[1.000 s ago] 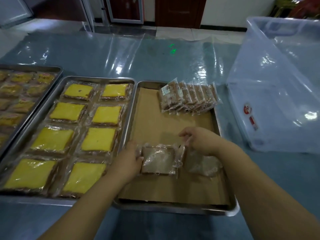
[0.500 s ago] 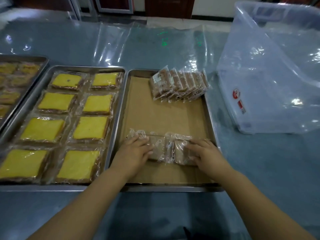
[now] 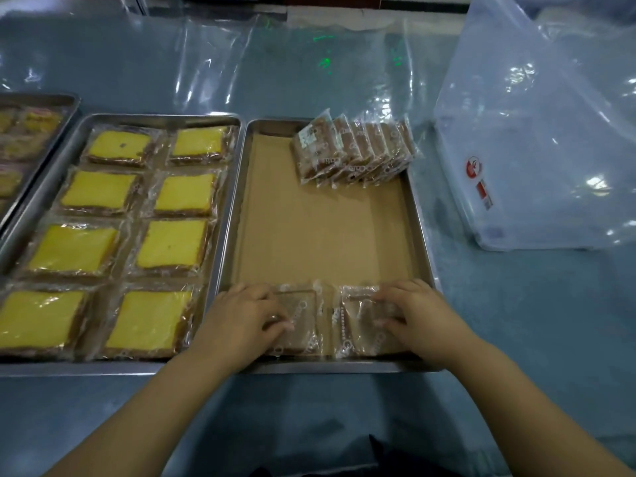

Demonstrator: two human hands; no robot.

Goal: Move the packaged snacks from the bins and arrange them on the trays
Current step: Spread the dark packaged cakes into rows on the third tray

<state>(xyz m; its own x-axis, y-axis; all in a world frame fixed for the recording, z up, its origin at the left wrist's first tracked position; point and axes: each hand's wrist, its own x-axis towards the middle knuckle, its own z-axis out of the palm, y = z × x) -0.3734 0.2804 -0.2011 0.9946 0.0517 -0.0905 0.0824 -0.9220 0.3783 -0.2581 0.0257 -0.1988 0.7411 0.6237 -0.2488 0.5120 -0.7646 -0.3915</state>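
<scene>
Two flat brown snack slices sealed in clear printed wrappers lie side by side, with a narrow gap between them, at the near edge of the right-hand tray. The left packet [image 3: 304, 320] is under the left hand [image 3: 241, 318], whose fingers lie fairly straight and close together on top of it, pressing down rather than gripping. The right packet [image 3: 358, 321] is under the right hand [image 3: 420, 318] in the same way, with its fingers stretched flat over the wrapper's right half. Both packets rest on a sheet of brown paper [image 3: 323, 228] that lines this shallow rectangular steel tray [image 3: 421, 235]. In the tray's far right corner a row of similar brown wrapped packets [image 3: 351, 149] stands on edge, each leaning on the next and overlapping. Just to the left, touching or almost touching, a second steel tray [image 3: 161, 118] holds eight clear-wrapped yellow cake slices [image 3: 175, 244] laid flat in two columns of four. Beyond it, at the left edge of the view, a third steel tray [image 3: 70, 108] shows only partly, with more yellowish packets in it. To the right of the lined tray, apart from it, stands a large translucent plastic bin [image 3: 516, 166] draped in a clear bag, with a red sticker on its side. Everything sits on a blue-grey counter [image 3: 516, 321] covered by a glossy clear plastic sheet [image 3: 241, 63].
</scene>
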